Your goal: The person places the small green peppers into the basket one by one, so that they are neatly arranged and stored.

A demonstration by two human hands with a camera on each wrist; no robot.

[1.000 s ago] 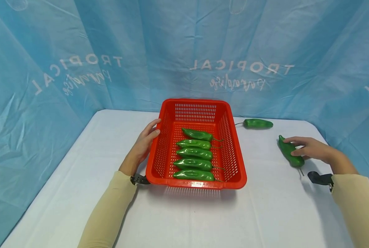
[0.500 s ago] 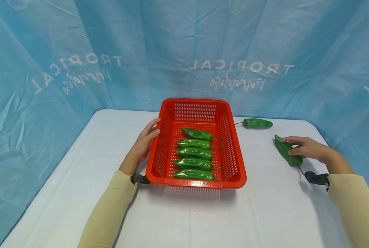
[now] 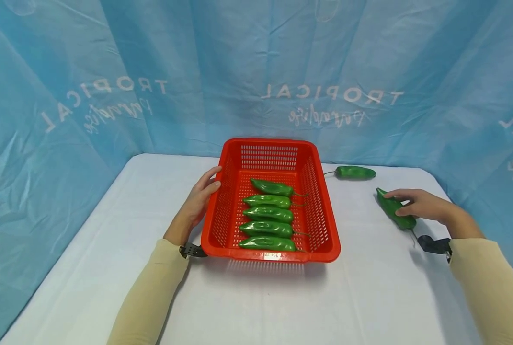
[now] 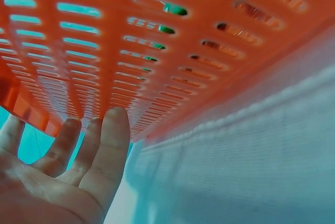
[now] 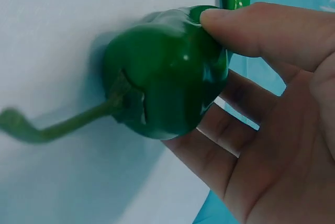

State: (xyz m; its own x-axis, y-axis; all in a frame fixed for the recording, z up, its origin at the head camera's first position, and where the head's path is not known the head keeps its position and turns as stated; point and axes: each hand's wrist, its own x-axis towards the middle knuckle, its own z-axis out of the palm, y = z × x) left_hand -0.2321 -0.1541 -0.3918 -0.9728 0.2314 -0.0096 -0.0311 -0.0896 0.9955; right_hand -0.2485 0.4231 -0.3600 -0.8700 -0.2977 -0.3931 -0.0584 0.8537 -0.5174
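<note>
At the table's right side my right hand [image 3: 426, 207] holds a long green chili pepper [image 3: 395, 211], thumb on one side and fingers on the other. In the right wrist view the pepper's stem end [image 5: 162, 77] faces the camera, its curved stem close over the white cloth. My left hand [image 3: 198, 199] touches the left wall of a red perforated basket [image 3: 270, 258] with its fingertips. The left wrist view shows those fingers [image 4: 107, 145] extended against the slotted wall. Inside the basket several green peppers [image 3: 268, 214] lie side by side, most with stems to the right.
Another green pepper [image 3: 356, 173] lies on the table behind the basket's right side, near the back edge. A white cloth covers the table [image 3: 269, 306]. Blue printed curtains [image 3: 239, 72] hang along the back and sides.
My right hand has moved a little to the left, and the pepper in it has moved along. The whole head view has shifted slightly. My left hand stays at the basket.
</note>
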